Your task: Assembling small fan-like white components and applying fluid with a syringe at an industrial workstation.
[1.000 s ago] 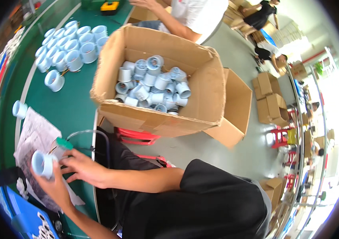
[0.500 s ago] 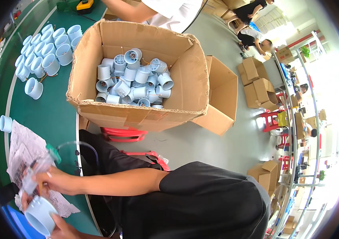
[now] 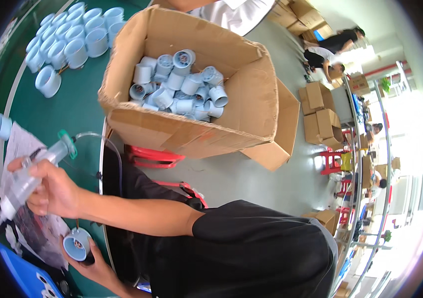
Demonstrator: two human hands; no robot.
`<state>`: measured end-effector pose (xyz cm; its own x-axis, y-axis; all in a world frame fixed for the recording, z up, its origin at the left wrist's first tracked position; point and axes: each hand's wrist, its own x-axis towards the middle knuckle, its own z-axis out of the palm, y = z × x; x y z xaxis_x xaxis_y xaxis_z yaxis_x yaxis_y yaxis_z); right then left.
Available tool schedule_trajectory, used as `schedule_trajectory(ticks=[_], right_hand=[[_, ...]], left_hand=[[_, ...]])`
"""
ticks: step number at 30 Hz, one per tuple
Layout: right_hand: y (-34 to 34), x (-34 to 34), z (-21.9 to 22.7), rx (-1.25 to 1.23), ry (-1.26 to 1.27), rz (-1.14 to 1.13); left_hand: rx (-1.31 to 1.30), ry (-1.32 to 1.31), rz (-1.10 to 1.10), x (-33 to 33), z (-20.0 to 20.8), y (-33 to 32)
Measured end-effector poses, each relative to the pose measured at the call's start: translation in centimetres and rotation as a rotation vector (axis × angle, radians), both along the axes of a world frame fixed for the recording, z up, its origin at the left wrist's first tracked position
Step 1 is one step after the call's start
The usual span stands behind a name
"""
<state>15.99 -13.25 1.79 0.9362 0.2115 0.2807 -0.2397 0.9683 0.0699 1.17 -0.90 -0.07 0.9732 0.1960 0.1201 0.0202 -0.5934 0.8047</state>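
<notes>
My right hand (image 3: 52,186) is wrapped round a clear dispensing syringe (image 3: 23,181) with a green cap (image 3: 66,144), from which a thin clear hose runs. The syringe's nozzle slants down to the left, apart from any cup. Below it, my left hand (image 3: 95,265) grips a light blue plastic cup-shaped housing (image 3: 85,242). Its mouth is turned to the left, with small parts showing inside and a thin wire at its upper rim. A printed paper sheet (image 3: 37,233) lies beneath both hands on the green table. One more blue housing (image 3: 3,127) lies by the paper's far corner.
Rows of blue housings (image 3: 75,52) stand at the table's far end. A large carton (image 3: 191,131) heaped with similar housings (image 3: 181,89) is beside the table. Another carton (image 3: 286,124), red stools (image 3: 154,156) and a blue object (image 3: 25,275) are nearby. A co-worker's white clothing (image 3: 241,12) shows behind the carton.
My right hand has lifted the syringe away from the housing, and the whole syringe now shows. My left hand has turned the housing so its inside is visible. The view has shifted somewhat.
</notes>
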Motion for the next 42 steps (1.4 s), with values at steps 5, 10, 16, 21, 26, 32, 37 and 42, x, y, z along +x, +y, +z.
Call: schedule_trajectory(ticks=[5,10,16,21,26,32,37,42], right_hand=[[-1.2,0.0,0.4,-0.063,-0.115,-0.019],[-5.0,-3.5,3.6,-0.839,-0.105,-0.14],[-9.3,-6.3,4.1,-1.357,-0.281,-0.229],[-7.3,-6.6,4.3,-1.55,-0.338,-0.285],[-8.3,-6.3,3.8,-1.706,-0.41,-0.321],[-7.7,-6.4,4.3,-1.648,-0.309,-0.293],[-7.5,-6.5,4.6,-1.659,-0.325,-0.28],[-7.4,-6.6,4.9,-1.698,-0.331,-0.259]], left_hand=[[-0.011,-0.015,-0.035,0.6,0.8,-1.5],[-0.012,-0.027,-0.1,1.1,2.2,-1.6],[-0.065,-0.098,-0.137,1.1,2.3,-1.3],[-0.096,-0.123,-0.137,0.9,1.5,-0.2],[-0.115,-0.117,-0.135,0.9,1.4,-0.2],[-0.113,-0.118,-0.138,0.9,1.4,-0.3],[-0.115,-0.123,-0.137,1.0,1.4,-0.2],[-0.112,-0.123,-0.137,0.9,1.3,-0.3]])
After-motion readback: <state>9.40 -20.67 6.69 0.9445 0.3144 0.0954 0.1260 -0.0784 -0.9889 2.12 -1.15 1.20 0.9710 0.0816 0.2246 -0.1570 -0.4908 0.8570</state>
